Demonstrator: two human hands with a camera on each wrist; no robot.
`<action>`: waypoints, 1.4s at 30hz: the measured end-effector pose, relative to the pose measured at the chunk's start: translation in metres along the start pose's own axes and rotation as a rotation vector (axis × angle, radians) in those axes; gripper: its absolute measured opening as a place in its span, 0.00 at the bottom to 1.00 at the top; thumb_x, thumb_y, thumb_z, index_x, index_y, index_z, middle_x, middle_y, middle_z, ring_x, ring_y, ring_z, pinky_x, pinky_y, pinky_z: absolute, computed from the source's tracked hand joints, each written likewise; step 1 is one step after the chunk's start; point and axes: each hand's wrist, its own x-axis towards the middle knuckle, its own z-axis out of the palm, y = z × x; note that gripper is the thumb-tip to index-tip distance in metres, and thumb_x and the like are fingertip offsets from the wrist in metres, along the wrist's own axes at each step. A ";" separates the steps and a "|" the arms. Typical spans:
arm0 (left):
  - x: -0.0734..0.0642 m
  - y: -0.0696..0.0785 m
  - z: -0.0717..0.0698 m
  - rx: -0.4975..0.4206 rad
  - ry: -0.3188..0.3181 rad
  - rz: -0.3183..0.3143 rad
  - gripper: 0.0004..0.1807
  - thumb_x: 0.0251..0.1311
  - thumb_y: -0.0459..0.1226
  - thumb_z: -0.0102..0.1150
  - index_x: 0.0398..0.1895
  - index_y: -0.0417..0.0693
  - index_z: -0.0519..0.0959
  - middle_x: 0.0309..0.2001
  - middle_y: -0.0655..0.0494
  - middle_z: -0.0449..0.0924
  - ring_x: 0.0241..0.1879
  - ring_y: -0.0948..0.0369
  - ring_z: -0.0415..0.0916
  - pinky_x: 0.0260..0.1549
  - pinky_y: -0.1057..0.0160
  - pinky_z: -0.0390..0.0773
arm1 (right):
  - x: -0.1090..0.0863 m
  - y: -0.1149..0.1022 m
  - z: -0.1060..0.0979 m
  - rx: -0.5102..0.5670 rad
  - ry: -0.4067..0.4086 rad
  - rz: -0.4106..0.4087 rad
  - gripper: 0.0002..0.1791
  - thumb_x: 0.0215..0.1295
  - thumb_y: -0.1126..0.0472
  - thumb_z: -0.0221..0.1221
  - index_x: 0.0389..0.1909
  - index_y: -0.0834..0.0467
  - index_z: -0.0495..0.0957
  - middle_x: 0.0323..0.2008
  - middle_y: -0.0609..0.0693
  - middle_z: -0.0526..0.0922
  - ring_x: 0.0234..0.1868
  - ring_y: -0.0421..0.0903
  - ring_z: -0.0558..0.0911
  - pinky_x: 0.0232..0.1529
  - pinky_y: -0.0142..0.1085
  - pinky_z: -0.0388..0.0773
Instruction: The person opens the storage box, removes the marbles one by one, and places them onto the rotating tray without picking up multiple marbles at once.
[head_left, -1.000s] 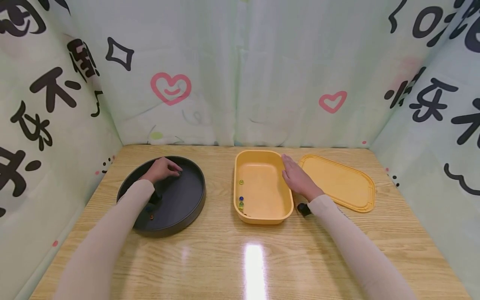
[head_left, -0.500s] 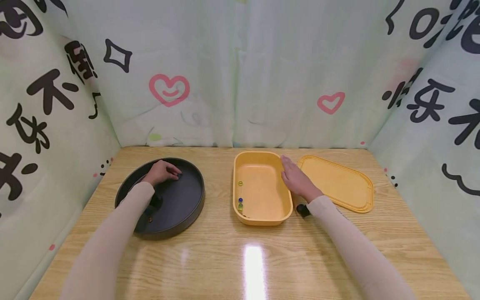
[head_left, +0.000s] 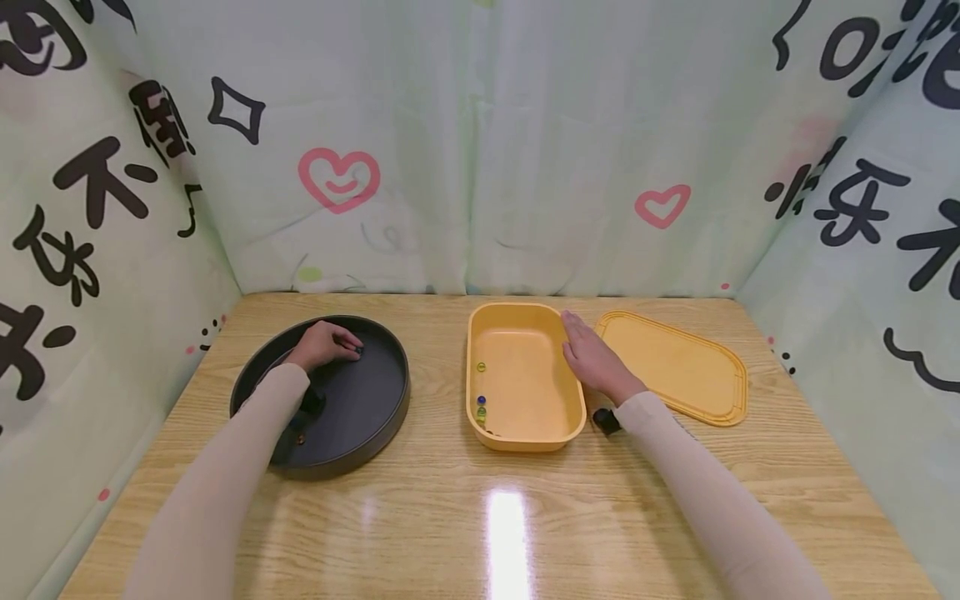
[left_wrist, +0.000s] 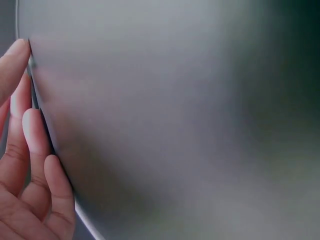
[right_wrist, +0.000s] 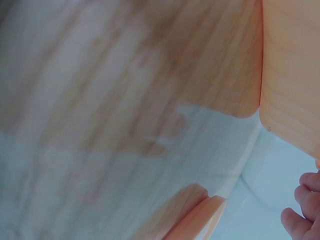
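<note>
My left hand [head_left: 324, 345] reaches into a round black pan [head_left: 375, 425], thumb and fingertips pinched together low over its floor. A small, dark, glassy marble [head_left: 359, 350] shows at those fingertips; in the left wrist view the fingers [left_wrist: 34, 135] mostly hide it. A brown marble [head_left: 301, 439] lies near the pan's front. My right hand [head_left: 596, 358], fingers straight and together, rests against the right rim of a yellow box [head_left: 536, 443]. Along the box's left side lie several marbles, including a yellow marble [head_left: 482, 367], a blue marble [head_left: 482, 400] and a green marble [head_left: 482, 412].
A flat yellow lid [head_left: 675, 367] lies on the wooden table [head_left: 420, 517] to the right of the box, behind the right forearm. Printed curtains [head_left: 480, 150] enclose the table at the back and both sides.
The left fingertips shift very slightly at the small marble in the pan. The right hand stays at the box rim, and the head view has shifted a little.
</note>
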 end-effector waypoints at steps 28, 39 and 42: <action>-0.004 -0.005 -0.019 0.024 -0.149 0.068 0.19 0.54 0.37 0.64 0.50 0.39 0.79 0.48 0.41 0.81 0.48 0.49 0.78 0.48 0.52 0.75 | 0.000 0.000 0.000 -0.023 0.001 -0.003 0.31 0.73 0.61 0.38 0.71 0.71 0.41 0.72 0.68 0.46 0.73 0.62 0.47 0.71 0.53 0.47; -0.022 0.008 -0.042 0.005 -0.128 0.118 0.22 0.58 0.36 0.61 0.53 0.33 0.76 0.46 0.38 0.81 0.48 0.46 0.77 0.49 0.51 0.75 | 0.000 -0.002 -0.001 -0.007 -0.003 0.002 0.31 0.73 0.61 0.38 0.71 0.71 0.42 0.72 0.67 0.46 0.74 0.62 0.48 0.71 0.53 0.47; -0.029 0.014 -0.048 -0.008 -0.109 0.138 0.22 0.59 0.37 0.59 0.54 0.32 0.75 0.44 0.39 0.81 0.46 0.47 0.77 0.46 0.54 0.76 | 0.000 -0.001 -0.001 -0.002 0.001 0.003 0.31 0.73 0.61 0.38 0.71 0.71 0.42 0.72 0.67 0.46 0.74 0.62 0.48 0.71 0.53 0.47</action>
